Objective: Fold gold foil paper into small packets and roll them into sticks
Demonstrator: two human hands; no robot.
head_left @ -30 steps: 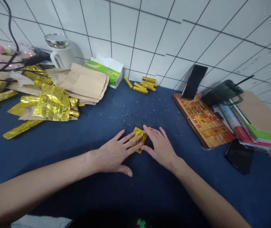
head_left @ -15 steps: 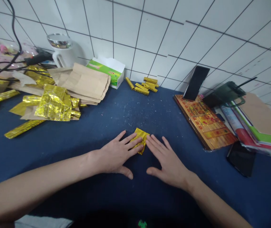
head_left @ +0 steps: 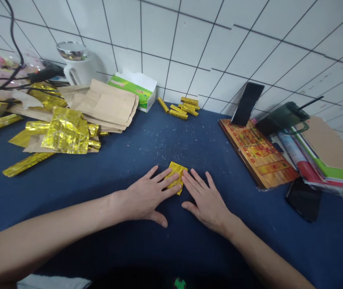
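Note:
A small square of crinkled gold foil paper (head_left: 175, 167) lies on the blue tabletop in front of me. My left hand (head_left: 150, 194) is spread flat, with its fingertips resting on the foil's left and lower part. On the other side, my right hand (head_left: 206, 200) is also spread, its index and middle fingertips at the foil's right edge. Neither hand grips anything. Part of the foil is hidden under the left fingers.
Several rolled gold strips (head_left: 188, 107) lie by the tiled wall. Gold foil sheets (head_left: 65, 132), brown paper (head_left: 105, 102), a tissue box (head_left: 138, 90) and a white mug (head_left: 76, 66) crowd the left. A phone (head_left: 247, 103) leans above an orange box (head_left: 260, 154), near a dark bottle (head_left: 282, 116).
My right hand has shifted slightly left, its fingertips now at the foil's right edge. My left hand stays on the foil, and the whole view has drifted a little.

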